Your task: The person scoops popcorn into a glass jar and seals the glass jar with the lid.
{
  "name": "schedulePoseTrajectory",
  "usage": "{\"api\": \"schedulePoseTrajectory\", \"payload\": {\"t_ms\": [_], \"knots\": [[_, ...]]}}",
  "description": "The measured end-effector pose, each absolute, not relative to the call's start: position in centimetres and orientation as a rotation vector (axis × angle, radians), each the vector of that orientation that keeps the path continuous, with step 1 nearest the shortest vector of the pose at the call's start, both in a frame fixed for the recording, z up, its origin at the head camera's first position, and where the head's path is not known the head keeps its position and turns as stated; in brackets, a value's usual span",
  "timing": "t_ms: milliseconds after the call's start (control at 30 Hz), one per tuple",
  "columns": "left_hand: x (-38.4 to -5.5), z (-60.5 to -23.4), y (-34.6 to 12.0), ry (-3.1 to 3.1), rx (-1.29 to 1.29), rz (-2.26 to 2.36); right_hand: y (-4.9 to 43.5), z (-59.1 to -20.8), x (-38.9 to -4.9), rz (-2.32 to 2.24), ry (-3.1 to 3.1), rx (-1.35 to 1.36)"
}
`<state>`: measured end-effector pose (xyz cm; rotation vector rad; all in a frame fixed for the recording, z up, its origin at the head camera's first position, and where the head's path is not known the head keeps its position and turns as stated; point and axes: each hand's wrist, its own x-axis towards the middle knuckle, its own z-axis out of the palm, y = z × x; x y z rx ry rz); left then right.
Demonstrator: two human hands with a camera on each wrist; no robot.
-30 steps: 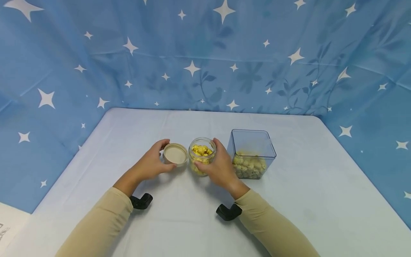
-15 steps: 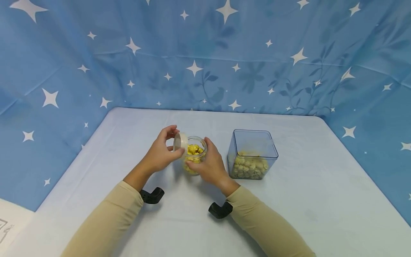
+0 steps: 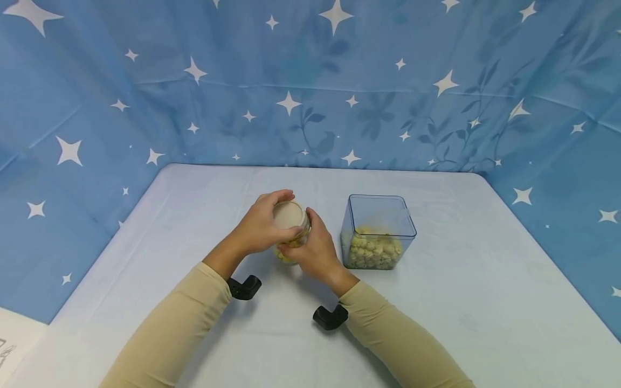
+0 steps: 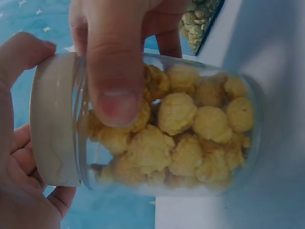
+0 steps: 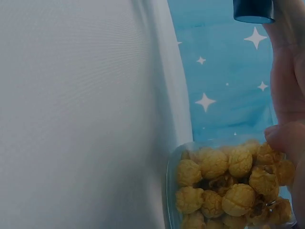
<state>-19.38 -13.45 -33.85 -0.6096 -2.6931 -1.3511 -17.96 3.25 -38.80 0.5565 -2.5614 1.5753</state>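
Observation:
A clear jar point(image 4: 171, 129) of yellow popcorn stands upright on the white table, its cream lid point(image 3: 289, 214) resting level on the mouth. My left hand point(image 3: 266, 223) grips the lid, thumb on the near side and fingers round the far side. From the right, my right hand point(image 3: 317, 250) holds the jar body, its thumb across the front. In the left wrist view the lid sits over the rim; whether it is threaded on I cannot tell. The right wrist view shows the popcorn point(image 5: 238, 191) through the jar wall.
To the right of the jar stands an uncovered, clear bluish square container point(image 3: 378, 215), partly filled with popcorn point(image 3: 373, 250). A blue star-patterned curtain point(image 3: 310, 81) hangs behind the white table point(image 3: 485, 269). Printed paper or cloth point(image 3: 16, 345) shows at the lower left.
My left hand has brought the lid rightward from beside the jar, turned it over and laid it on the mouth. My right hand and the jar have shifted slightly left.

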Motion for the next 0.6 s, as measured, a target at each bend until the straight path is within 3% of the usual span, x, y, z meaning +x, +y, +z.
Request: {"api": "schedulePoseTrajectory", "payload": {"t_ms": [267, 600], "knots": [[-19.8, -32.6, -12.8, -2.829, -0.651, -1.152, 3.3, -38.9, -17.8, 1.589, -2.575, 0.563], [-19.7, -32.2, -11.7, -2.875, -0.516, -1.091, 3.4, -38.9, -17.8, 1.564, -2.575, 0.558]]}}
